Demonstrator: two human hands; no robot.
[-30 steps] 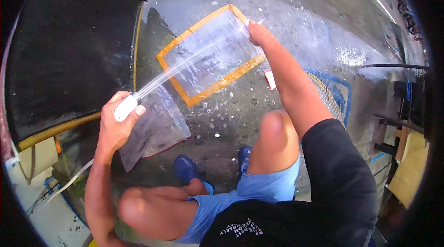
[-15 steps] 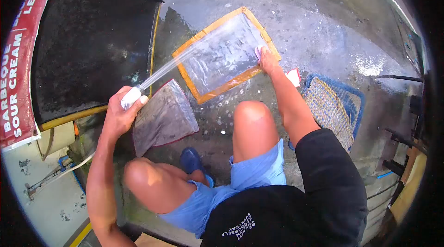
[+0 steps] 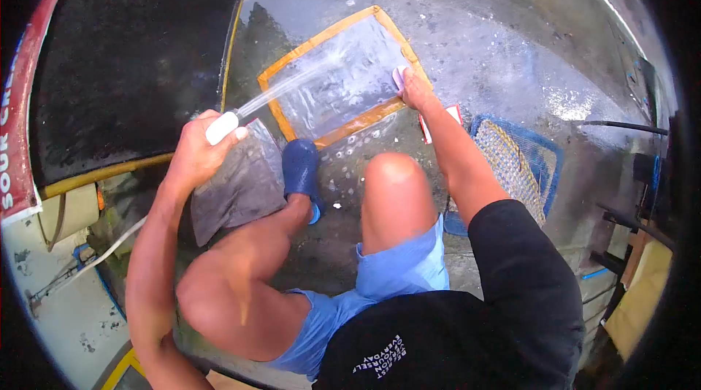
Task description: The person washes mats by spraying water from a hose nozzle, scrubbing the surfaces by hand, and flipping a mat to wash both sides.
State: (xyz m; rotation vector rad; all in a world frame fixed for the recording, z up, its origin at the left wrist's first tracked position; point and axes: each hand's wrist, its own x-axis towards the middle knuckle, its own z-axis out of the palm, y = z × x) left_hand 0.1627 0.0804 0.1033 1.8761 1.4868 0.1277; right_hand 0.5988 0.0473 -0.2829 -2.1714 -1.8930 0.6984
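My left hand (image 3: 201, 147) is closed around a white hose spray nozzle (image 3: 221, 128). Water streams from it onto a rectangular mat (image 3: 336, 79), grey in the middle with an orange-yellow border, lying flat on the wet floor. At the mat's right edge, my right hand (image 3: 418, 90) grips a small pale lilac rounded object (image 3: 399, 77); its kind is not clear, and the fingers partly hide it. A grey cloth mat (image 3: 237, 185) lies below the nozzle, close to my blue clog (image 3: 300, 165), whose toe is at the bordered mat's near corner.
To the right lie a woven mat (image 3: 504, 163) and a blue-edged mat (image 3: 553, 160), overlapping. A red-and-white packet (image 3: 442, 121) is partly behind my right forearm. A large black panel (image 3: 131, 61) with yellow edging stands left, beside a red lettered banner (image 3: 22, 127). The concrete floor (image 3: 467, 32) is wet.
My clogged foot has moved forward to the near corner of the bordered mat. The water stream now lands nearer the mat's middle. Both hands keep their holds, and the view has shifted slightly.
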